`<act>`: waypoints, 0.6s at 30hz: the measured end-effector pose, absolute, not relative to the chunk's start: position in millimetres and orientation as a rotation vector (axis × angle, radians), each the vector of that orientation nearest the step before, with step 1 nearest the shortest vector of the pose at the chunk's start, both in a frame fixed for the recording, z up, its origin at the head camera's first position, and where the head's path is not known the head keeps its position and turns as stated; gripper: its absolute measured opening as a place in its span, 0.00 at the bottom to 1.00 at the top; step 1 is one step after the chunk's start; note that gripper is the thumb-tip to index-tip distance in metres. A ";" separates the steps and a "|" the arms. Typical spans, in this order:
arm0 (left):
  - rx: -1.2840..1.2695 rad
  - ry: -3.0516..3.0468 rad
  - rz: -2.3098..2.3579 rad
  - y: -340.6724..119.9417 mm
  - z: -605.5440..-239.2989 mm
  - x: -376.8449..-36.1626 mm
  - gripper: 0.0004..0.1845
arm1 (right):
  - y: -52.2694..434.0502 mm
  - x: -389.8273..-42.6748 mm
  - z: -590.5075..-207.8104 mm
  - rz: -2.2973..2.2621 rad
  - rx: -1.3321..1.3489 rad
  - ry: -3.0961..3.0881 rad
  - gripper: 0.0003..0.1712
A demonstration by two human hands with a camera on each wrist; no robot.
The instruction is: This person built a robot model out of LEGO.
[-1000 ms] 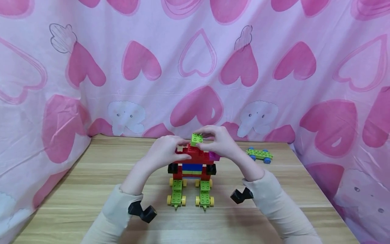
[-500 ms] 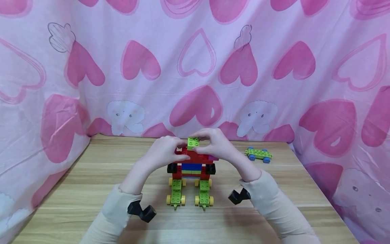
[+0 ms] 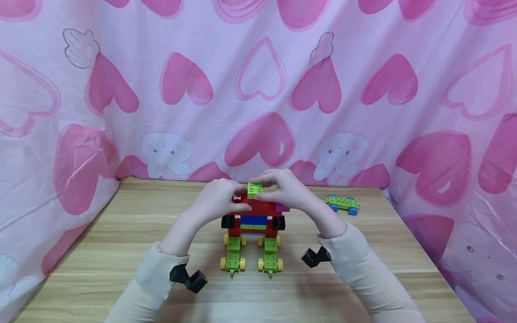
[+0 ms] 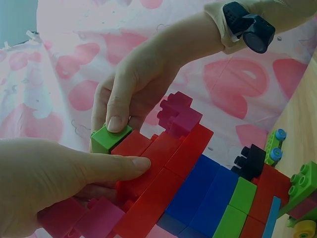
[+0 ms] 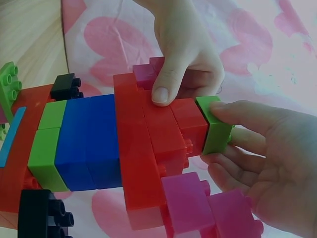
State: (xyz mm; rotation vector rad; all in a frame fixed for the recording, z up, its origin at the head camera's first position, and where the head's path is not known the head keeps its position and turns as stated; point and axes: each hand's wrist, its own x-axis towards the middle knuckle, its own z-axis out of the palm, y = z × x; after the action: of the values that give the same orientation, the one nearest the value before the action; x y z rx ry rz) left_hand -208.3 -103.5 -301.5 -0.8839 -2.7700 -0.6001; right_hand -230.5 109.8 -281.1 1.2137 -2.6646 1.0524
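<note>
- Right hand [image 3: 287,190] is up at the top of the brick figure [image 3: 252,229], thumb and fingers curled round the small green brick [image 3: 254,189], pinching it from the right side.
- That green brick sits on the very top of the figure, on the red bricks [image 3: 262,208] of the upper body; in the right wrist view it lies flush against the red [image 5: 216,124], though whether it is fully pressed home I cannot tell.
- Left hand [image 3: 218,199] grips the figure's upper body from the left, thumb laid flat along the red bricks just beside the green brick, the other fingers wrapped behind.
- In the left wrist view the thumb of the right hand presses on the green brick's [image 4: 110,138] top face.
- Magenta bricks [image 3: 282,207] stick out at the figure's shoulder, just under the right hand; another magenta piece shows under the left palm in the left wrist view.
- Below the red come blue and green bands, black bricks [image 3: 228,221] at each side, then red legs.
- The figure stands upright in the middle of the wooden table [image 3: 101,251] on two green wheeled bases [image 3: 233,259] with yellow wheels, side by side.
- A separate green wheeled base with blue wheels [image 3: 342,204] lies well apart, at the far right of the table.
- Pink heart-print cloth [image 3: 258,89] hangs behind and along both sides of the table.
- Cream sleeves [image 3: 363,269] cover both forearms, with a black device [image 3: 187,278] at each wrist.
</note>
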 end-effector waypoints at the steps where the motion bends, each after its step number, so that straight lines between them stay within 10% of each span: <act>1: -0.883 -2.769 -0.596 -103.2 -301.5 -208.4 0.20 | 109.9 -230.3 -280.3 1.043 1.212 -2.677 0.21; 18: -0.900 -2.735 -0.570 -104.0 -304.0 -210.9 0.20 | 107.8 -227.6 -273.1 0.961 1.136 -2.804 0.22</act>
State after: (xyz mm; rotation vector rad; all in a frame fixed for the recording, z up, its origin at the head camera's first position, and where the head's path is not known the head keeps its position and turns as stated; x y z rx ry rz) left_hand -210.9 -104.0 -304.0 -0.8998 -2.7354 -0.5697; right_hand -227.6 107.8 -273.1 1.1361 -2.8037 0.9608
